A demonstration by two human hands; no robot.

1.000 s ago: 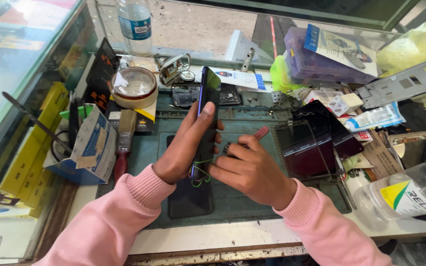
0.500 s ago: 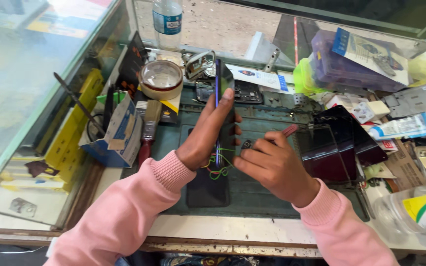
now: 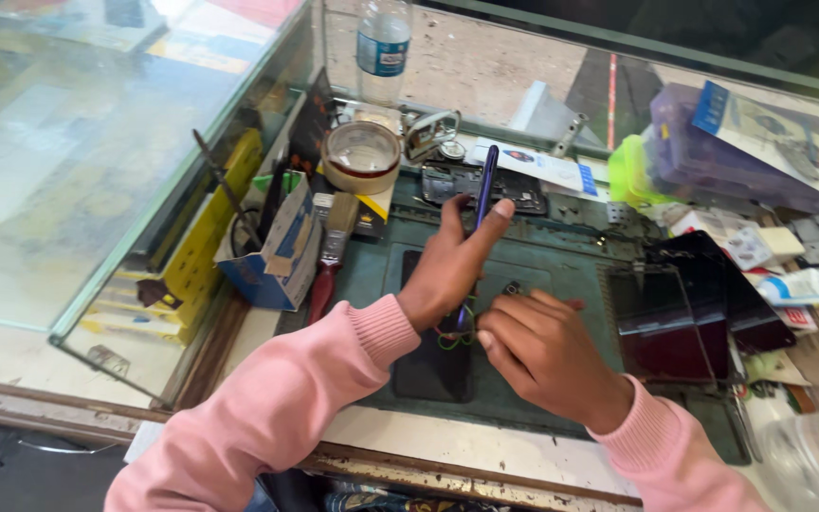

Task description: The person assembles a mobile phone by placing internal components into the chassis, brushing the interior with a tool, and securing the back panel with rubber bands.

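Left hand (image 3: 447, 270) gripping upright phone (image 3: 483, 194) edge-on, right hand (image 3: 547, 356) curled, fingertips pinching at its base

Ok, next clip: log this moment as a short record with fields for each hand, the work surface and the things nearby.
left hand: holds a thin dark phone on edge, upright
right hand: fingers curled low at the phone's base, over the mat
surface: dark green work mat
left of mat: brush with red handle, blue and white box, tape roll
right of mat: dark glass panels
back: water bottle
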